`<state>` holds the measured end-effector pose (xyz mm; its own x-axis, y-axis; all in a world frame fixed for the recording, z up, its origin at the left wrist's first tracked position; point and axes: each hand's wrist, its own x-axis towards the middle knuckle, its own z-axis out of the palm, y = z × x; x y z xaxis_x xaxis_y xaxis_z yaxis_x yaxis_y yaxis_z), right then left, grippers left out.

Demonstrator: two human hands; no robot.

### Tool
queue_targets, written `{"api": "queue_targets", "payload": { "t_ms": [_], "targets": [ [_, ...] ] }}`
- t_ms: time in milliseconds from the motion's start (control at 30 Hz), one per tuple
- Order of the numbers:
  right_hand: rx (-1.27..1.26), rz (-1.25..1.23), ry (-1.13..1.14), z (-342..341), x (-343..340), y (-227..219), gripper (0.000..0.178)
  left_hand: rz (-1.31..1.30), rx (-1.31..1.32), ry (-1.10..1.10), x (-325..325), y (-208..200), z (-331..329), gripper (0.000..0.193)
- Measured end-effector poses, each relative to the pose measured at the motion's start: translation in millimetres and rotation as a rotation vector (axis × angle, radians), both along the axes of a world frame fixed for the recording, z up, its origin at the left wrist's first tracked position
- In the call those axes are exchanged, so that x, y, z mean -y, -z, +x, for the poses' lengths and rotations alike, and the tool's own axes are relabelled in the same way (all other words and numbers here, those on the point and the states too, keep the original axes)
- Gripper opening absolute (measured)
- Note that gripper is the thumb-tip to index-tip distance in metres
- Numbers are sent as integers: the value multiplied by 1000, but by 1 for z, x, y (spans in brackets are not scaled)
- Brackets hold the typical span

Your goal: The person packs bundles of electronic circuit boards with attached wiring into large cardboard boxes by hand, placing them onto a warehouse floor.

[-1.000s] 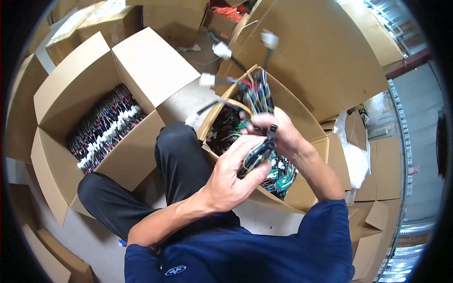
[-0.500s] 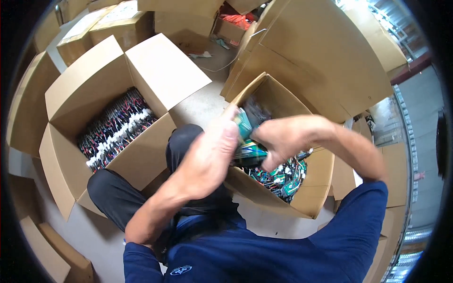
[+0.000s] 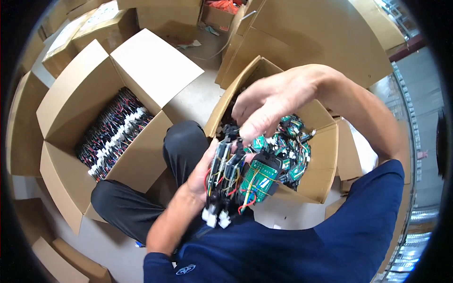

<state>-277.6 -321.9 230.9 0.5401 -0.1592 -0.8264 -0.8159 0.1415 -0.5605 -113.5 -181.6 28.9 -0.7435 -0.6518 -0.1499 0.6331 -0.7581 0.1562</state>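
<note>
My left hand (image 3: 205, 172) is closed around a bundle of small circuit boards (image 3: 236, 177), gripping it from the left side with the thumb across the front; the bundle stands roughly upright, green boards facing me, red, yellow and black wires looping off it and 2 or 3 white plug connectors (image 3: 214, 218) dangling below the palm. My right hand (image 3: 269, 106) hovers just above the top of the bundle, fingers spread and curled downward, holding nothing that I can make out, its tips near or touching the upper edge of the boards. I judge the step in hand to be gathering and squaring these wired boards into 1 handful, with the right hand arranging or adding to what the left holds. Directly behind the bundle sits an open cardboard box (image 3: 325, 160) with more loose green boards and wires piled in it. To my left, beyond my knee in dark trousers (image 3: 181, 146), a second open carton (image 3: 71, 108) holds wired pieces laid in neat rows, black with white connectors. The next move, as I judge it, calls for keeping the left grip firm while the trailing wires are tucked in so none snags. More closed cartons (image 3: 302, 37) stand around on the floor.
</note>
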Motion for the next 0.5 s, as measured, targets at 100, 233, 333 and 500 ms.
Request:
{"api": "queue_targets", "payload": {
  "t_ms": [100, 233, 333, 500],
  "targets": [
    [222, -267, 76, -19, -25, 29, 80, 248, -268, -98, -40, 13, -2, 85],
    [694, -340, 539, -67, -110, 121, 85, 264, -6, -187, -38, 14, 5, 84],
    [691, -741, 875, -17, -168, 167, 105, 185, 254, -264, -18, 30, 4, 83],
    [421, -1423, 596, 56, -181, 182, 103, 278, 168, -294, -29, 24, -1, 80]
  ]
}}
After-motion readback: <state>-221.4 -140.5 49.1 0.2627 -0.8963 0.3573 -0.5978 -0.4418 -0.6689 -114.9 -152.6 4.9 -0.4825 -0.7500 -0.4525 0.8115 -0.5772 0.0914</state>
